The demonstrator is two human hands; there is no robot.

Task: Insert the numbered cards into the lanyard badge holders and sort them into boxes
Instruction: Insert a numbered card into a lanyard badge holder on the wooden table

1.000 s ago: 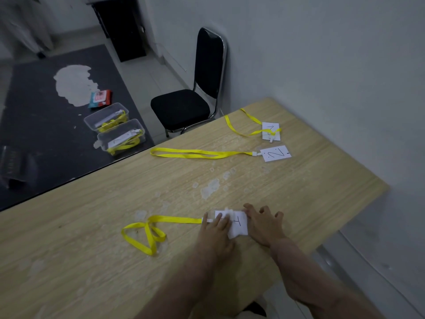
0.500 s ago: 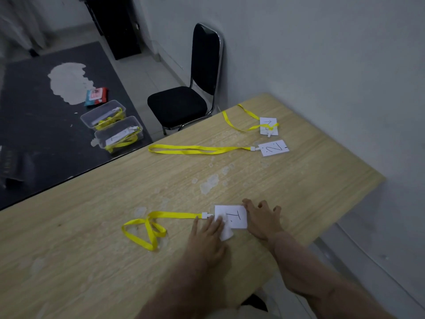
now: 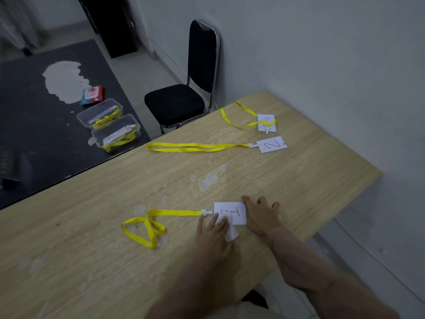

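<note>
A white numbered card in a badge holder (image 3: 233, 212) lies near the table's front edge, clipped to a yellow lanyard (image 3: 151, 224) that loops off to the left. My left hand (image 3: 213, 236) presses flat on the holder's lower left corner with straight fingers. My right hand (image 3: 262, 217) rests on the table against the card's right edge, fingers spread. Two more carded holders lie at the far right: one marked 2 (image 3: 272, 144) with a straight lanyard, and one (image 3: 266, 122) with a curled lanyard. Two clear boxes (image 3: 116, 134) (image 3: 100, 116) holding lanyards sit on the floor.
The wooden table (image 3: 115, 238) ends close to the wall on the right. A black chair (image 3: 181, 97) stands beyond the table's far edge. A dark mat with a pale patch (image 3: 27, 116) and a red packet (image 3: 93, 94) cover the floor at left.
The card went from skewed under my hands to squared up in the holder. Both hands shifted slightly and stay on it.
</note>
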